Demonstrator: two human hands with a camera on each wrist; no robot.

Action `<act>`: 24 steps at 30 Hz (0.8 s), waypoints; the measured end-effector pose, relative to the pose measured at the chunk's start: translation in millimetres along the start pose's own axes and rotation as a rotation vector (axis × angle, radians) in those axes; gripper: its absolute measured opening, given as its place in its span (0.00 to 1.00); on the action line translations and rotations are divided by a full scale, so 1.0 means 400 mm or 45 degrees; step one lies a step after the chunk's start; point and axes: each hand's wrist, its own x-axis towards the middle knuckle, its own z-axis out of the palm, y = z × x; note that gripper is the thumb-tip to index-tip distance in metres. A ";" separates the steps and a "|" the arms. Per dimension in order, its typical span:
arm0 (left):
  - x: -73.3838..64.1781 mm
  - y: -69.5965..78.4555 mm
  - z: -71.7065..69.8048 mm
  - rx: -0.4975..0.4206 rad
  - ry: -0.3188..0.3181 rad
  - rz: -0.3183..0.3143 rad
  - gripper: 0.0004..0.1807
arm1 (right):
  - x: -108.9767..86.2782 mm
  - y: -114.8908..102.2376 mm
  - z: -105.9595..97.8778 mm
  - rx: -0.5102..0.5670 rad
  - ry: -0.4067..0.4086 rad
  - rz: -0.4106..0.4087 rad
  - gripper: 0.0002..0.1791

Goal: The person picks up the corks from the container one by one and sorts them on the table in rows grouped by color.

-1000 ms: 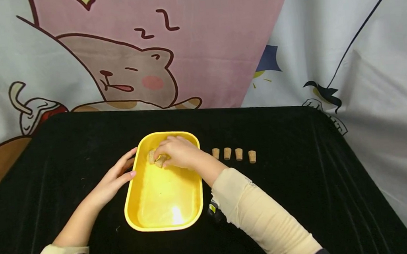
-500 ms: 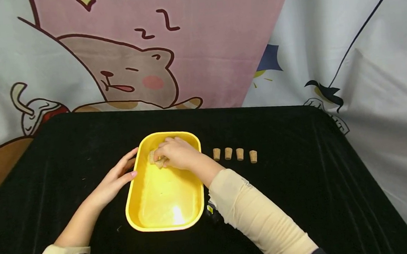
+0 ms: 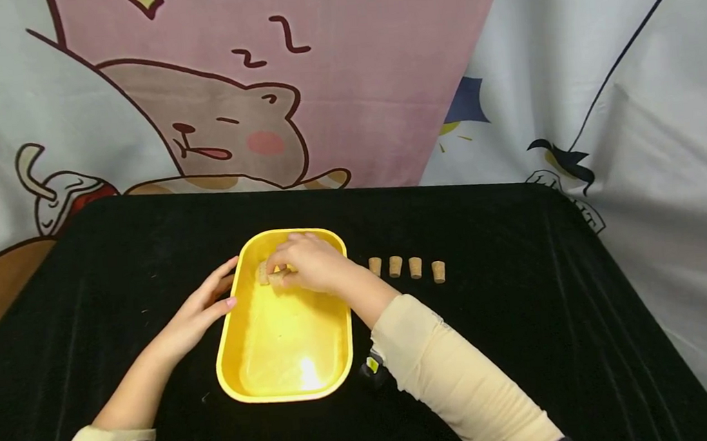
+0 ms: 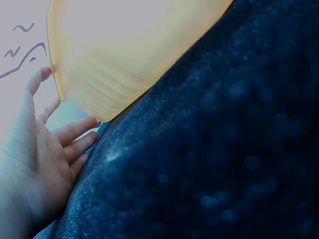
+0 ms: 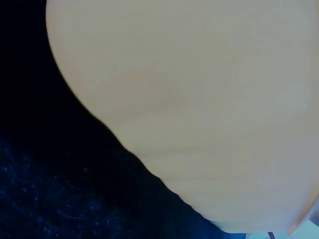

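A yellow plastic tray [image 3: 279, 354] lies on the black cloth in the head view. My left hand [image 3: 195, 317] touches its left side, fingers fairly straight; the left wrist view has the fingertips [image 4: 46, 71] at the tray's wall [image 4: 107, 94]. Inside the tray's far part, my right hand [image 3: 312, 262] pinches a cork stopper [image 3: 278, 279] between thumb and fingers. Beside it, against the left wall, is another cork stopper [image 3: 263, 273]. The right hand hides part of the tray floor behind it. In the right wrist view the tray's wall [image 5: 189, 114] covers most of the picture, and no hand shows.
Several cork stoppers stand in a row right of the tray, among them a middle one [image 3: 396, 267] and the rightmost one [image 3: 438, 272]. Black cloth [image 3: 500, 347] covers the table. A patterned curtain [image 3: 367, 81] hangs behind its far edge.
The right fingers have shifted slightly and the pinched cork stopper has turned a little, lying more level. My left hand and the tray stay put.
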 end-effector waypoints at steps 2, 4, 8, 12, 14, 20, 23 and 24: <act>-0.001 0.001 0.000 0.003 0.001 0.000 0.33 | -0.005 -0.003 -0.005 0.021 0.032 -0.015 0.15; -0.002 0.002 0.000 0.007 0.003 -0.005 0.33 | -0.009 -0.006 -0.009 0.039 0.072 -0.047 0.16; -0.001 0.004 0.001 0.014 0.004 -0.012 0.33 | -0.023 -0.011 -0.018 0.080 0.154 -0.103 0.16; 0.001 0.005 0.002 0.015 0.005 -0.014 0.33 | -0.039 -0.015 -0.027 0.105 0.209 -0.133 0.16; 0.001 0.005 0.002 0.016 0.005 -0.014 0.33 | -0.047 -0.016 -0.031 0.095 0.237 -0.141 0.16; 0.001 0.004 0.002 0.014 0.003 -0.010 0.33 | -0.079 -0.023 -0.042 0.040 0.363 -0.130 0.15; 0.002 0.004 0.001 0.012 0.003 -0.008 0.32 | -0.096 -0.027 -0.047 0.053 0.415 -0.120 0.14; 0.002 0.003 0.001 0.011 0.003 -0.006 0.32 | -0.102 -0.028 -0.049 0.063 0.431 -0.119 0.14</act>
